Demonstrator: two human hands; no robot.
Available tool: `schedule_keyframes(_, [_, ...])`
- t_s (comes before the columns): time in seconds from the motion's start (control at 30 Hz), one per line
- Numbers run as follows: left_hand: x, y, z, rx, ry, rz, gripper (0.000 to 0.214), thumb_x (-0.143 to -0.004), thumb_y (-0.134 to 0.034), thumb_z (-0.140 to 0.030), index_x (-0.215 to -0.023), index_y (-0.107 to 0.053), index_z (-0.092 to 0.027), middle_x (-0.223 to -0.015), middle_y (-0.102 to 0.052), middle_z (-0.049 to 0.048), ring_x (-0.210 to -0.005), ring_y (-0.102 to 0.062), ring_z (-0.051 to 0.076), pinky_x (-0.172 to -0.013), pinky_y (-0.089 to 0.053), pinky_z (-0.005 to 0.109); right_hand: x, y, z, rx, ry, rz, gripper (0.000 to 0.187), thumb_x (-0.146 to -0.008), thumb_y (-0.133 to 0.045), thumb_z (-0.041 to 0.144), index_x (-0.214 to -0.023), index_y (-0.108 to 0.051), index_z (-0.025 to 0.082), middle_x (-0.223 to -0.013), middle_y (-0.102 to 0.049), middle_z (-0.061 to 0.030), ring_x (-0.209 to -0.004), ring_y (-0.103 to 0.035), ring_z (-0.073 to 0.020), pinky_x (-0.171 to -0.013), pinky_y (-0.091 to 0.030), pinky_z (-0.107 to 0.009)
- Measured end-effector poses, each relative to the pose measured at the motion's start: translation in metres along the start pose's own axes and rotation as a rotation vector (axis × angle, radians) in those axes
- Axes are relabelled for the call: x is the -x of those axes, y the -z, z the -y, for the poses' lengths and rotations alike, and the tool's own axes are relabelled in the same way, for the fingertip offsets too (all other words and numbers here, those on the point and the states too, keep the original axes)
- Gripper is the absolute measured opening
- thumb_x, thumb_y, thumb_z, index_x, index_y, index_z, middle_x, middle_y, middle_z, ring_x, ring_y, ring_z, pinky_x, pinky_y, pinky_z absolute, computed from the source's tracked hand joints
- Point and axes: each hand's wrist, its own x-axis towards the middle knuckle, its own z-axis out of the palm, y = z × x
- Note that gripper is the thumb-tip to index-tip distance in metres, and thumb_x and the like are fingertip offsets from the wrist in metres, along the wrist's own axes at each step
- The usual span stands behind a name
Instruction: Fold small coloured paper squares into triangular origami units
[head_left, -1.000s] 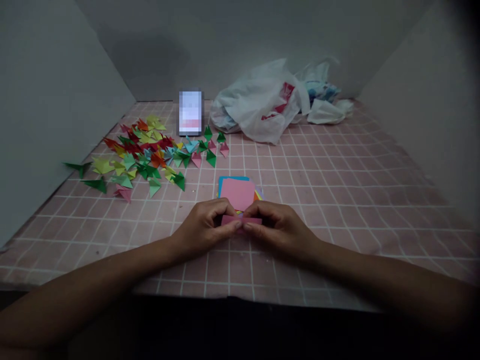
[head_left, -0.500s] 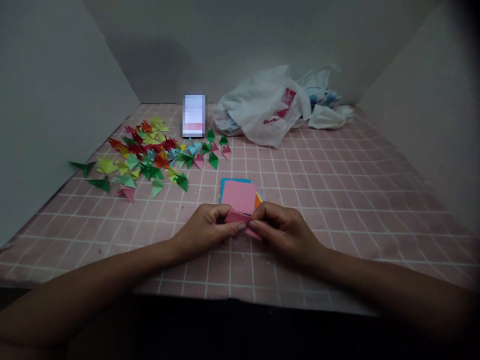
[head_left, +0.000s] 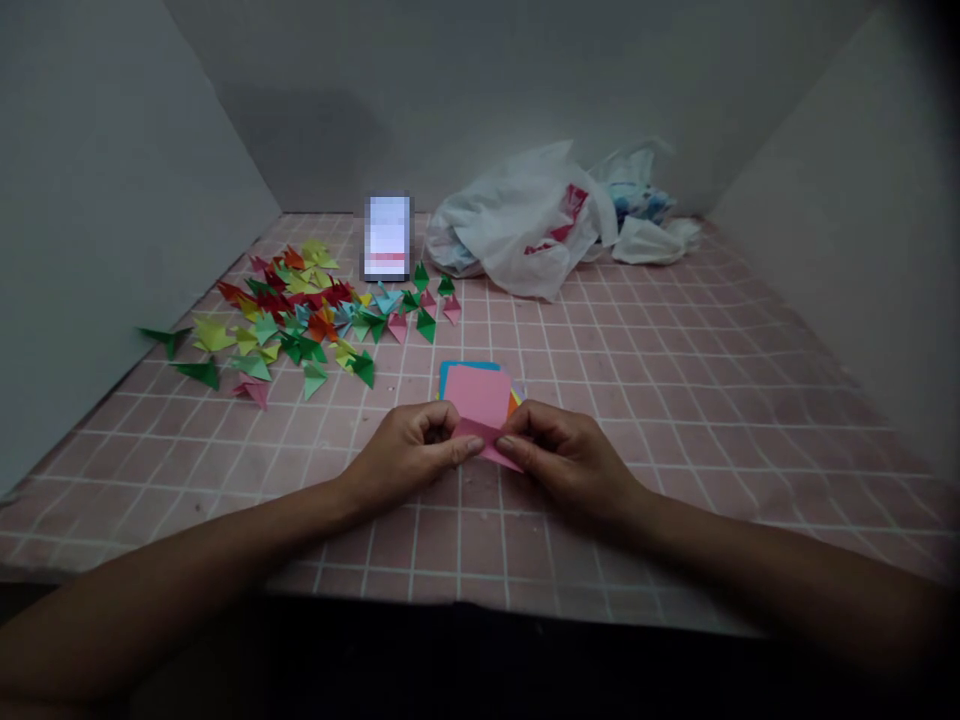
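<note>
A small folded piece of pink paper [head_left: 487,434] is pinched between my two hands, low over the table. My left hand [head_left: 409,445] grips its left side, thumb on the front. At its right side, my right hand [head_left: 566,452] closes thumb and fingers on the paper. Just beyond them lies a stack of coloured paper sheets [head_left: 478,390], a pink sheet on top and blue, orange and yellow edges sticking out. The stack's near edge is hidden by my hands and the held paper.
Many folded paper figures [head_left: 300,320] in several colours lie spread at the left. A phone with a lit, blurred screen [head_left: 388,236] stands behind them. Crumpled white plastic bags [head_left: 517,220] rest near the back wall. A pink checked cloth [head_left: 720,400] covers the table.
My left thumb has shifted slightly along the pink paper, and more of the paper's front shows between my hands. Both hands keep their grip. The whole view has tilted slightly.
</note>
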Motion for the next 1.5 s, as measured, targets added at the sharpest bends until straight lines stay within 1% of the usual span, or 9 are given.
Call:
schedule_keyframes(0.1, [0.002, 0.001, 0.000, -0.049, -0.033, 0.054, 0.029, -0.088, -0.061, -0.037, -0.068, -0.058, -0.016, -0.058, -0.052, -0.0037, -0.054, -0.046, 0.009, -0.050, -0.035, 0.020, -0.001, 0.000, 0.001, -0.011, -0.007, 0.025, 0.017, -0.086, -0.062, 0.027, -0.072, -0.060, 0.019, -0.066, -0.058, 0.0010, -0.061, -0.048, -0.0116, -0.057, -0.036, -0.026])
schedule_keyframes(0.23, [0.004, 0.000, 0.000, -0.123, -0.070, -0.021, 0.027, -0.088, -0.061, -0.034, -0.068, -0.060, -0.016, -0.058, -0.053, -0.0029, -0.054, -0.046, 0.009, -0.051, -0.035, 0.021, -0.001, -0.002, -0.001, -0.155, -0.072, 0.043, 0.016, -0.082, -0.069, 0.032, -0.078, -0.062, 0.018, -0.071, -0.058, 0.0012, -0.061, -0.048, -0.0105, -0.054, -0.037, -0.024])
schedule_keyframes(0.47, [0.006, -0.002, -0.003, -0.103, -0.106, -0.023, 0.027, -0.087, -0.061, -0.034, -0.067, -0.059, -0.016, -0.059, -0.057, -0.0016, -0.055, -0.049, 0.009, -0.052, -0.038, 0.021, 0.001, -0.005, -0.006, -0.374, -0.300, 0.174, 0.030, -0.083, -0.072, 0.039, -0.070, -0.055, 0.018, -0.054, -0.055, 0.0042, -0.044, -0.046, -0.0070, -0.042, -0.032, -0.020])
schedule_keyframes(0.73, [0.004, -0.001, -0.002, 0.122, 0.110, 0.007, 0.029, -0.084, -0.063, -0.040, -0.070, -0.057, -0.016, -0.057, -0.057, -0.0029, -0.048, -0.051, 0.008, -0.048, -0.040, 0.020, 0.001, -0.005, -0.007, -0.480, -0.343, 0.134, 0.027, -0.085, -0.071, 0.040, -0.075, -0.059, 0.018, -0.059, -0.062, 0.0031, -0.044, -0.053, -0.0066, -0.041, -0.038, -0.018])
schedule_keyframes(0.9, [0.001, 0.000, -0.001, -0.020, 0.050, -0.051, 0.030, -0.085, -0.062, -0.038, -0.065, -0.052, -0.017, -0.055, -0.049, -0.0048, -0.048, -0.043, 0.007, -0.045, -0.033, 0.018, -0.001, -0.004, -0.011, -0.494, -0.314, 0.093, 0.028, -0.086, -0.069, 0.040, -0.071, -0.059, 0.018, -0.055, -0.061, 0.0029, -0.043, -0.055, -0.0077, -0.042, -0.042, -0.020])
schedule_keyframes(1.07, [0.000, 0.001, 0.001, 0.041, 0.069, -0.014, 0.026, -0.087, -0.058, -0.039, -0.072, -0.053, -0.018, -0.056, -0.049, -0.0059, -0.048, -0.043, 0.008, -0.046, -0.035, 0.019, -0.003, -0.002, -0.010, -0.515, -0.255, 0.060, 0.026, -0.086, -0.070, 0.038, -0.073, -0.060, 0.018, -0.061, -0.065, 0.0018, -0.046, -0.059, -0.0085, -0.047, -0.047, -0.022])
schedule_keyframes(1.23, [-0.002, 0.004, 0.003, -0.013, 0.024, -0.078, 0.035, -0.084, -0.064, -0.038, -0.062, -0.045, -0.018, -0.056, -0.045, -0.0060, -0.051, -0.038, 0.007, -0.047, -0.030, 0.019, -0.004, -0.001, -0.008, -0.515, -0.285, 0.025, 0.024, -0.085, -0.071, 0.036, -0.073, -0.060, 0.018, -0.062, -0.066, 0.0014, -0.045, -0.058, -0.0085, -0.044, -0.045, -0.022])
schedule_keyframes(1.43, [-0.004, 0.004, 0.002, 0.040, 0.029, -0.023, 0.023, -0.084, -0.066, -0.038, -0.081, -0.064, -0.015, -0.061, -0.053, -0.0048, -0.052, -0.043, 0.008, -0.047, -0.031, 0.019, -0.003, -0.002, -0.009, -0.492, -0.314, 0.123, 0.026, -0.086, -0.071, 0.036, -0.070, -0.060, 0.018, -0.058, -0.064, 0.0014, -0.044, -0.057, -0.0080, -0.044, -0.044, -0.021])
schedule_keyframes(1.5, [-0.004, 0.004, 0.001, 0.033, 0.029, -0.019, 0.023, -0.085, -0.065, -0.037, -0.076, -0.063, -0.015, -0.058, -0.052, -0.0050, -0.050, -0.043, 0.007, -0.046, -0.031, 0.019, -0.003, -0.002, -0.009, -0.476, -0.320, 0.142, 0.029, -0.086, -0.070, 0.037, -0.068, -0.059, 0.017, -0.055, -0.062, 0.0017, -0.043, -0.057, -0.0079, -0.043, -0.043, -0.020])
